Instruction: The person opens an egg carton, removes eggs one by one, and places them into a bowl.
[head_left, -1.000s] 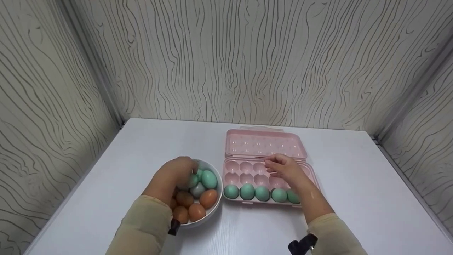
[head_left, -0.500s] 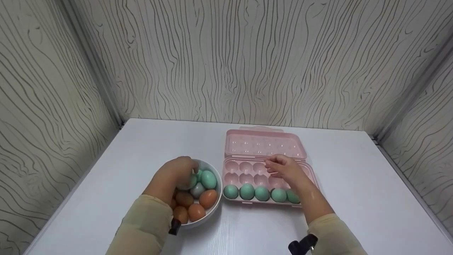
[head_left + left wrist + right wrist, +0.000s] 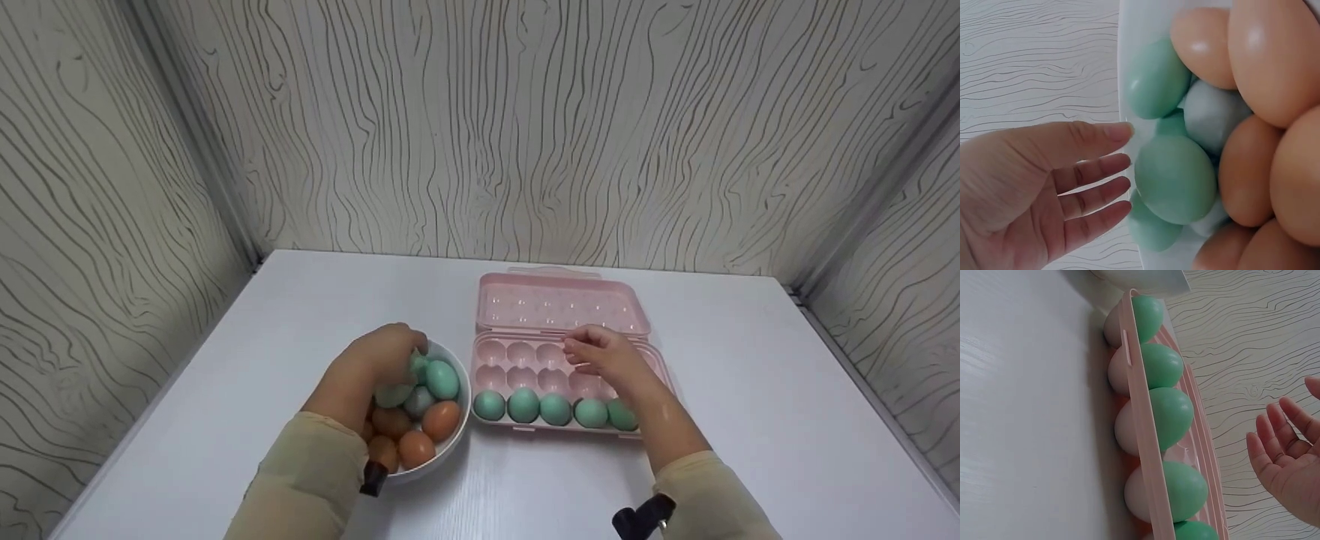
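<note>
The left hand (image 3: 382, 352) reaches into the white bowl (image 3: 441, 459); its fingers are extended and spread, tips just beside a green egg (image 3: 1175, 179). Contact cannot be confirmed. Brown eggs (image 3: 417, 450) share the bowl. The right hand (image 3: 611, 364), fingers loosely bent and holding nothing, is above the pink carton (image 3: 521, 379). Five front-row eggs (image 3: 556, 409) occupy its near cups. The bowl and carton stand side by side on the table (image 3: 765, 375).

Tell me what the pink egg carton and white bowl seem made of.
Pink egg carton: probably molded plastic, glossy, with bright glints on its dimpled lid. White bowl: smooth and plain, perhaps plastic or ceramic; its look leaves that open.
</note>
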Action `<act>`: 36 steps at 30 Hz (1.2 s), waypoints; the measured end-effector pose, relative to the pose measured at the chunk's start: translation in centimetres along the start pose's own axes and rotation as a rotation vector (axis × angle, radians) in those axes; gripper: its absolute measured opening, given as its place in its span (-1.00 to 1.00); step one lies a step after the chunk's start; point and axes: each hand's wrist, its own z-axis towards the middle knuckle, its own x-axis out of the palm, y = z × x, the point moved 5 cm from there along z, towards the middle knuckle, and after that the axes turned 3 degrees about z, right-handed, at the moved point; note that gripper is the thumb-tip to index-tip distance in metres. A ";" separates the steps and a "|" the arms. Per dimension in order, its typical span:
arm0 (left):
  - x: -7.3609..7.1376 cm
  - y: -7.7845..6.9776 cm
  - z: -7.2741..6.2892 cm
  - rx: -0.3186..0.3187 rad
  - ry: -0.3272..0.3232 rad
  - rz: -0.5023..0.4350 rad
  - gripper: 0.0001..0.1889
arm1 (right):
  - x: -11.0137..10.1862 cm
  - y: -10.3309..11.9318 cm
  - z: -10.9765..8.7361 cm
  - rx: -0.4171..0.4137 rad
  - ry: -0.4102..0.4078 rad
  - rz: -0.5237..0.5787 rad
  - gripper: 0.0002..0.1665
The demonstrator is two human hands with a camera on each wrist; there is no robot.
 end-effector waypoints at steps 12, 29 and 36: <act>0.3 -4.6 0.1 0.293 -0.161 0.156 -0.67 | -0.9 -0.1 -0.3 0.013 -0.009 -0.068 -0.60; 3.3 -7.9 -1.2 0.350 -0.333 -0.230 -0.60 | -5.0 -0.5 -2.8 -0.010 -0.015 -0.225 -0.60; 5.1 -8.2 -1.5 0.408 -0.354 -0.369 -0.59 | -7.1 -1.7 -4.2 -0.007 -0.083 -0.392 -0.50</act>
